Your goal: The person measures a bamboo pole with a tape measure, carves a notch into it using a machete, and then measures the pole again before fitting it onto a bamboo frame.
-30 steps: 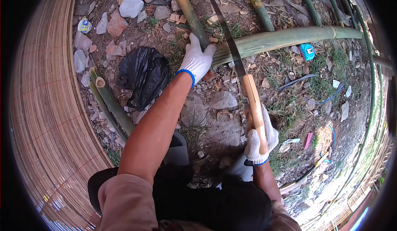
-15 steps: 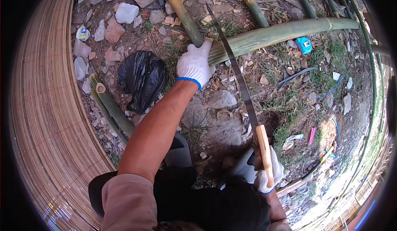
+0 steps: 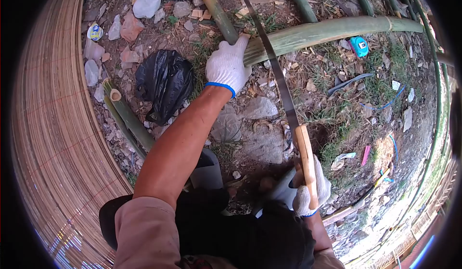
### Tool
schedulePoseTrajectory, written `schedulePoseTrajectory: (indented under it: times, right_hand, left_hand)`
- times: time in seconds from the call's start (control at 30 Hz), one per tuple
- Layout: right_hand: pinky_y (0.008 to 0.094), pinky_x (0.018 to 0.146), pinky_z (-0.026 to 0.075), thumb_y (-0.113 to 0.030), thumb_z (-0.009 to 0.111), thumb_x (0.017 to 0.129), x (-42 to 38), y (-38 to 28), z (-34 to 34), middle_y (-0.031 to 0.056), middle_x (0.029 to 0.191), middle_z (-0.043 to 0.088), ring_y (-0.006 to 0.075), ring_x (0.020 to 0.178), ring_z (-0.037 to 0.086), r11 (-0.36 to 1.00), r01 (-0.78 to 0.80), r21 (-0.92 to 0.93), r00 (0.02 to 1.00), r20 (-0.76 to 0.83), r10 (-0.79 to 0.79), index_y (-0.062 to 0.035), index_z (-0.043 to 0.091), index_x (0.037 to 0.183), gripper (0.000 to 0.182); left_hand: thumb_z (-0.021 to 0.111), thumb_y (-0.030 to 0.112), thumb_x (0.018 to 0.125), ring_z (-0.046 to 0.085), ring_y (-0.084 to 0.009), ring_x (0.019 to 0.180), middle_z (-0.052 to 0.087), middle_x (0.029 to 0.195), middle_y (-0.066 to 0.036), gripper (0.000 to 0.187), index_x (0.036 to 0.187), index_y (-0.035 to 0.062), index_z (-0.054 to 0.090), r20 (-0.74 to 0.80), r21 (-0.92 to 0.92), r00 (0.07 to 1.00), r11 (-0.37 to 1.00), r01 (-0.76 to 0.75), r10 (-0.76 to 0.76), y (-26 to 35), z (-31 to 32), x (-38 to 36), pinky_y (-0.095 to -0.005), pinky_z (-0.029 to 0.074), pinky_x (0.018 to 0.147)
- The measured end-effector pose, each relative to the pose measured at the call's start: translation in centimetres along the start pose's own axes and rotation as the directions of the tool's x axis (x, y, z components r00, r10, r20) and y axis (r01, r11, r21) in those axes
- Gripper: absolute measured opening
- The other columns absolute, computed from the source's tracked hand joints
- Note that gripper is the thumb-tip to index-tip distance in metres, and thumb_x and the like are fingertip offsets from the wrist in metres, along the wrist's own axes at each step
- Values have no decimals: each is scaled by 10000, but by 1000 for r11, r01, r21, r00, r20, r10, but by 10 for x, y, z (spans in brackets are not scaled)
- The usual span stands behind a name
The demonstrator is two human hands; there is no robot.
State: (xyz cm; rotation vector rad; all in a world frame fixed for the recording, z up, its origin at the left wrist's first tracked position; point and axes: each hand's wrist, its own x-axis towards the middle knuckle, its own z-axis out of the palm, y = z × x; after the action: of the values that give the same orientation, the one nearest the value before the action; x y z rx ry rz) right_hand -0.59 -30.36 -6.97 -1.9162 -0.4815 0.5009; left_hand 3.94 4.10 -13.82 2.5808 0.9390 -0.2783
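My left hand, in a white knit glove with a blue cuff, is closed around the near end of a thick green bamboo pole. A second bamboo pole meets it at the thumb. My right hand, also gloved, grips the light wooden handle of a long handsaw. Its narrow dark blade lies across the thick pole, just right of my left hand, with the tip pointing away from me. Whether the blade has cut into the bamboo cannot be seen.
A black plastic bag and cut bamboo pieces lie left. A slatted bamboo screen borders that side. A teal tape measure sits beyond the pole. Stones, wood chips and several more poles cover the ground.
The handsaw has slid forward, away from me, across the bamboo, with my right hand following. My left hand keeps its hold on the pole. The whole view has shifted slightly.
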Motion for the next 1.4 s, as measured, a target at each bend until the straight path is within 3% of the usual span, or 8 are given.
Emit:
schedulePoseTrajectory:
  times: [0.17,0.37,0.7,0.77,0.9,1.1,1.17,1.4]
  right_hand:
    - [312,683,539,-333,664,947,106,-31,48,156,937,750,178,724,687,996,83,-15,996,-19,-84,84,572,1398,621]
    - [265,593,515,-594,504,986,-13,9,-10,34,656,642,106,575,626,971,-24,-236,999,18,29,133,581,1351,817]
    - [288,779,557,-469,613,978,29,0,10,136,970,751,175,827,719,990,114,-81,993,-24,-116,50,590,1392,664]
    - [290,769,567,-549,563,997,-15,19,-12,120,988,749,171,821,725,971,-229,-70,971,56,233,52,613,1342,695]
    - [305,651,531,-333,651,972,79,-8,34,126,895,748,152,674,660,983,168,-70,986,-2,-168,48,567,1423,597]
    - [310,678,560,-275,683,935,51,3,21,105,815,725,193,689,709,990,134,33,991,-14,-134,4,585,1430,576]
    - [318,703,580,-409,657,944,-2,21,-2,108,850,757,212,744,756,945,-69,-321,997,2,74,15,609,1400,625]
    - [304,605,505,-375,664,963,133,-24,55,103,828,725,127,647,637,997,73,25,997,-27,-73,46,598,1389,603]
  left_hand:
    - [762,243,808,678,-475,994,607,1140,-261,737,1482,256,464,2,5,1000,1000,-2,2,-2,1,-3,-540,576,865]
    - [774,255,806,680,-478,968,609,1115,-268,729,1470,248,473,-4,-3,1000,1000,-12,12,0,2,1,-535,582,842]
    - [764,263,804,688,-470,953,608,1107,-262,734,1476,248,467,-7,-11,999,999,-49,49,-6,1,3,-530,587,833]
    - [766,256,799,690,-468,945,609,1101,-260,745,1479,247,463,-9,4,1000,1000,-22,22,-4,-2,5,-531,587,823]
    - [771,250,793,691,-465,937,609,1104,-262,738,1467,232,469,-41,20,999,999,-31,31,-1,4,1,-536,586,809]
    - [775,243,790,690,-459,948,606,1111,-257,731,1456,253,473,-2,-12,999,999,-44,44,-5,0,3,-534,586,821]
    - [776,238,789,692,-462,930,607,1101,-253,729,1454,248,477,-29,-5,999,1000,-31,31,-6,-1,8,-531,588,820]
    - [766,217,794,694,-463,916,604,1090,-261,719,1454,245,481,-48,19,998,999,-38,38,-6,5,-3,-525,591,816]
